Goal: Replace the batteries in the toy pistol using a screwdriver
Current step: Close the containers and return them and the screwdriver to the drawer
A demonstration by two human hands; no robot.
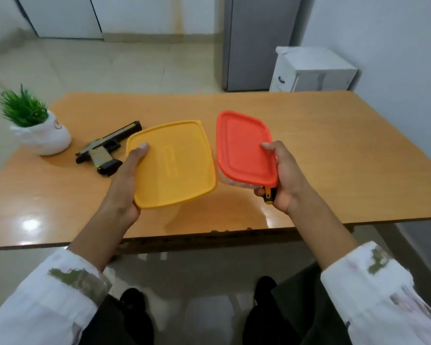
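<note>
Potted plant (33,125) at the table's (334,145) left end; toy pistol (107,149) lies flat just beside it. My left hand (125,185) grips a yellow-lidded container (174,165), thumb on top. My right hand (284,180) grips a red-lidded container (244,150) together with the screwdriver (269,196), handle showing underneath

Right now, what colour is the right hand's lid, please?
Orange-red lid, head view.

This is looking like a room in a home: a grey fridge (256,43) is standing on a pale tiled floor (110,66) beside a small white cabinet (311,68). A wooden table (309,135) is carrying a potted plant (35,123) and a toy pistol (102,145). A yellow box (172,165) and a red box (244,148), of the kitchen sort, are being held over it.
</note>
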